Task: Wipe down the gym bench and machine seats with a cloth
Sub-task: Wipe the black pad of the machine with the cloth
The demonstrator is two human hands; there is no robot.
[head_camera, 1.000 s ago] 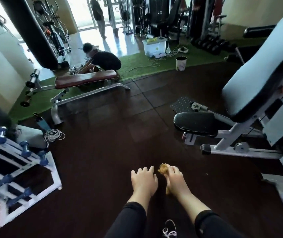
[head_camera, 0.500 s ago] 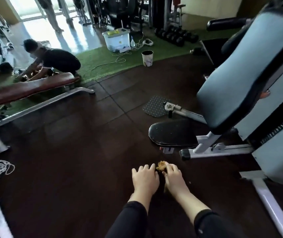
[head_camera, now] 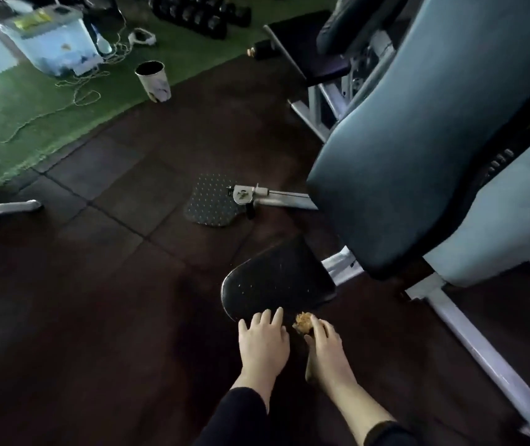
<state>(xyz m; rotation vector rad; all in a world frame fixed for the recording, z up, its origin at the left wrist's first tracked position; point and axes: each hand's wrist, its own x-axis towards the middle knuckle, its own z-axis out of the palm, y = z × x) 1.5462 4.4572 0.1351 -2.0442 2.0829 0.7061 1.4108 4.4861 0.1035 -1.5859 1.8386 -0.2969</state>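
L hand (head_camera: 263,344) flat, fingers straight; R hand (head_camera: 325,349) fingers curled, gripping.

Two hands (head_camera: 292,346); one cloth (head_camera: 303,322); one seat (head_camera: 276,281); one cup (head_camera: 154,80).

Cloth (head_camera: 303,322): small, yellowish-brown, crumpled into a wad, held at the fingertips of the right hand (head_camera: 325,349), just off the near edge of the machine seat (head_camera: 276,281). Seat: black padded, rounded front, speckled with pale spots, level, low on a white frame. Backrest pad (head_camera: 418,149): grey-blue, tilted, rising behind and right of the seat.
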